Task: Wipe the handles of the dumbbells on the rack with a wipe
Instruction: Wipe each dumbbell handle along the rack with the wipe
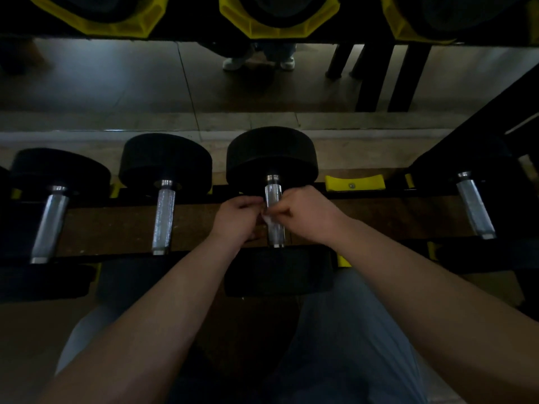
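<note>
Between the two grips sits the wipe, a small white scrap bunched against the left side of the handle of the middle dumbbell. The scrap is small, which is probably why both work it. The right grip is clenched, pinching the wipe between thumb and forefinger. The left grip curls in to the same spot and seems to pinch the other edge, perhaps to spread or wrap the wipe round the knurled steel. Neither is released.

This dumbbell lies on the rack with its handle pointing toward the person, so the steel can be reached without lifting the weight. Further out, two handles on the left and one far right lie bare, well apart from the wipe. A yellow cradle sits just right of the worked dumbbell.
</note>
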